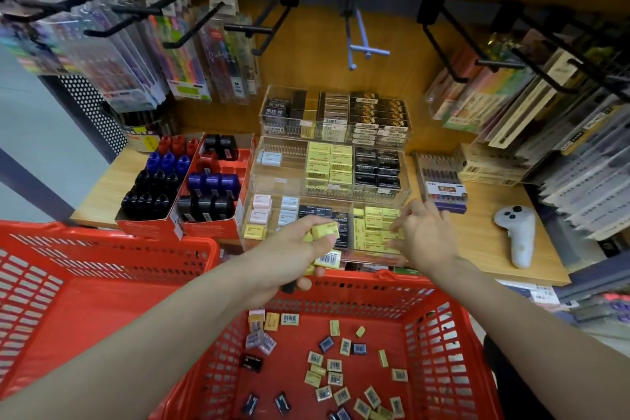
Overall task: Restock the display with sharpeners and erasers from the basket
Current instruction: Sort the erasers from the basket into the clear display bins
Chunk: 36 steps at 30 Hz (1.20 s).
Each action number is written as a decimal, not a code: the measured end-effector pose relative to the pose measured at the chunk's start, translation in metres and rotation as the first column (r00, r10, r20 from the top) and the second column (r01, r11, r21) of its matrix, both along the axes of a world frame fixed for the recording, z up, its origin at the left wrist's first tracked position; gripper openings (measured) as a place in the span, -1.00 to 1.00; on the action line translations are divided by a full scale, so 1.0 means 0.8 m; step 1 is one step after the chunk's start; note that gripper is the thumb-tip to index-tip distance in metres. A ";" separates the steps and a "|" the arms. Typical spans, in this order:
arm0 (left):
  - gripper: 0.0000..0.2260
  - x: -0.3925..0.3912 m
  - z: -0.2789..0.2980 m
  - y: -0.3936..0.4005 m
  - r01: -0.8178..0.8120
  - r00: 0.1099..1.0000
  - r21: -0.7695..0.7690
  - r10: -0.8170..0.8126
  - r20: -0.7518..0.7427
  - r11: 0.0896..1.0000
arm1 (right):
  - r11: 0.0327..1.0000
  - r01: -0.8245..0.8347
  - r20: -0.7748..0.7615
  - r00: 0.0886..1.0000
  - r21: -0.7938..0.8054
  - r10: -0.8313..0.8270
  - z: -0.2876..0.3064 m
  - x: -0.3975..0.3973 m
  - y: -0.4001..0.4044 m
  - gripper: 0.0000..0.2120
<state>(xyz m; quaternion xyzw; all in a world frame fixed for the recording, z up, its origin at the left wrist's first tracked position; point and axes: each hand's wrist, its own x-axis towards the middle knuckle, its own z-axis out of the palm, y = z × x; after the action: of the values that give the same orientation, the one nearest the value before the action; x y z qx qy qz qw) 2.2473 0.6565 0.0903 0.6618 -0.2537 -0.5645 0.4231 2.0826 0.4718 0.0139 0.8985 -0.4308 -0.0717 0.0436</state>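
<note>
Wood-faced shop shelving fills the wall ahead, with black hooks carrying packs of pens and markers above a wooden table where the stock sits. Nearest to me, a red basket stands below the table edge, and a second red basket is beside it on the left. On the table a clear tiered display holds rows of yellow, black and pale erasers, and left of it two red cardboard trays carry the sharpeners in red, blue and black. A white controller lies well apart on the right. Loose erasers, mostly yellow with a few dark ones, are scattered over the nearer basket's floor, so plenty remains to shelve. The left hand hovers over the basket rim with its grip closed round a small stack of yellow erasers. The right hand reaches into the front right compartment, fingertips pressing on the yellow erasers there; its grip holds nothing I can make out. These blocks look light and slightly soft, with slick paper sleeves, so I would pinch each across its long sides rather than by the ends.
</note>
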 end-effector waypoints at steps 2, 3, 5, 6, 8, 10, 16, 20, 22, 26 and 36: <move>-0.74 0.000 0.000 0.000 0.017 1.000 -0.006 -0.017 0.001 1.000 | 0.999 0.003 -0.060 0.998 -0.044 -0.005 0.003 0.003 -0.005 -0.65; -0.73 -0.001 0.000 0.000 0.028 1.000 -0.007 -0.028 0.002 1.000 | 0.998 0.011 -0.067 0.998 -0.055 -0.014 0.002 0.004 -0.007 -0.66; -0.74 -0.002 0.000 0.001 0.049 0.999 -0.003 -0.049 0.009 0.999 | 0.996 0.027 -0.047 0.998 -0.081 -0.031 -0.003 0.008 -0.008 -0.69; -0.74 -0.002 0.000 0.002 0.055 0.998 0.000 -0.055 0.011 0.998 | 0.995 0.041 -0.020 0.999 -0.087 -0.043 -0.005 0.010 -0.009 -0.71; -0.74 -0.002 0.000 0.002 0.063 0.998 0.001 -0.063 0.010 0.998 | 0.995 0.073 0.053 0.996 -0.072 -0.070 -0.008 0.013 -0.011 -0.75; -0.73 0.000 0.000 0.003 0.076 0.997 -0.001 -0.076 0.011 0.997 | 0.996 0.079 0.115 0.991 -0.046 -0.073 -0.009 0.011 -0.011 -0.77; -0.73 0.002 0.006 -0.003 0.121 0.991 0.016 -0.120 -0.050 0.992 | 0.850 -0.347 0.529 0.843 0.397 0.097 0.067 0.012 0.013 -0.63; -0.79 0.001 0.015 -0.007 0.182 0.982 0.004 -0.181 -0.058 0.983 | 0.541 -0.510 0.669 0.730 0.669 -0.139 0.121 0.011 0.055 -0.63; -0.80 -0.001 0.018 -0.006 0.214 0.975 0.003 -0.214 -0.065 0.977 | 0.555 -0.510 0.673 0.728 0.657 -0.128 0.121 0.005 0.067 -0.65; -0.80 -0.005 0.013 -0.003 0.265 0.963 0.013 -0.264 -0.051 0.964 | 0.657 -0.476 0.697 0.710 0.585 -0.105 0.117 -0.003 0.078 -0.73; -0.81 0.011 0.004 -0.004 -0.155 0.968 0.091 0.169 -0.183 0.984 | 0.857 0.028 0.427 0.859 0.514 -0.284 0.044 -0.015 0.004 -0.73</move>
<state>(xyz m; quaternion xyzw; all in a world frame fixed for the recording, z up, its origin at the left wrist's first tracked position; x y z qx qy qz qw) 2.2564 0.6533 0.0932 0.6389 -0.1357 -0.5979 0.4647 2.0703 0.4746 0.0494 0.8287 -0.4688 0.0471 -0.3020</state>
